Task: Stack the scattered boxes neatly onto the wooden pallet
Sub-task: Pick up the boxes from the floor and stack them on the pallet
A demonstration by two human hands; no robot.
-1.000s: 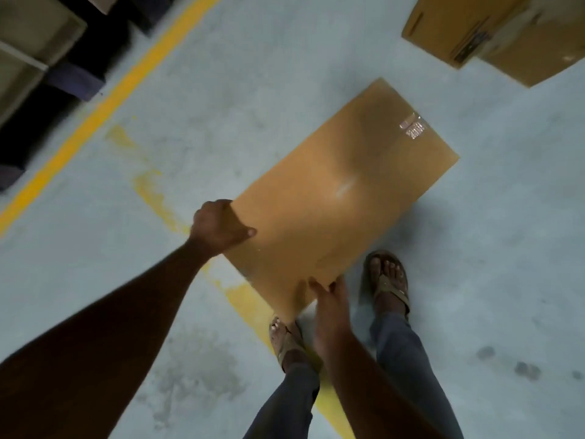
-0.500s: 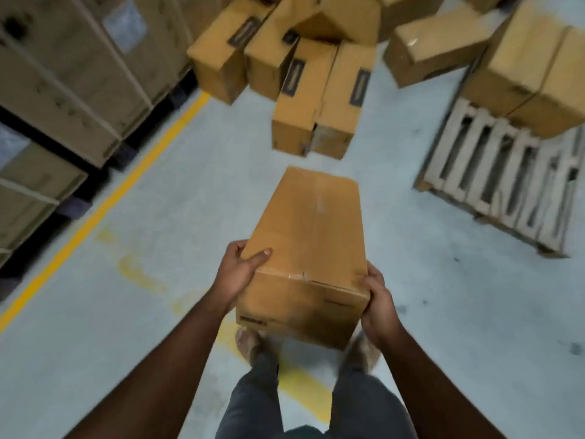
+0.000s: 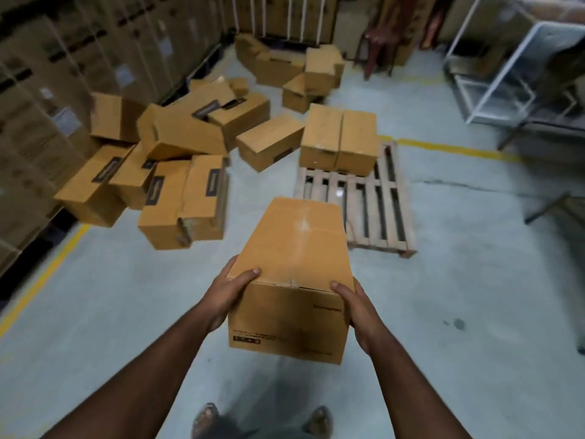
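Observation:
I hold a long brown cardboard box point(image 3: 294, 264) in front of me, above the floor. My left hand point(image 3: 228, 293) grips its near left corner and my right hand point(image 3: 357, 315) grips its near right corner. The wooden pallet point(image 3: 373, 201) lies on the floor just beyond the box, slightly to the right. Two boxes point(image 3: 338, 141) stand side by side on the pallet's far end. A heap of scattered boxes point(image 3: 177, 160) lies on the floor to the left.
Tall stacked cartons point(image 3: 63, 74) line the left side behind a yellow floor line point(image 3: 41, 280). More loose boxes point(image 3: 297, 74) lie at the back. A white metal frame point(image 3: 500, 74) and dark furniture point(image 3: 557, 147) stand at the right. My feet point(image 3: 262, 419) show below.
The box has come up from the floor into both hands. My view has lifted from the floor to the pallet and the heap, and the pallet now sits closer to centre.

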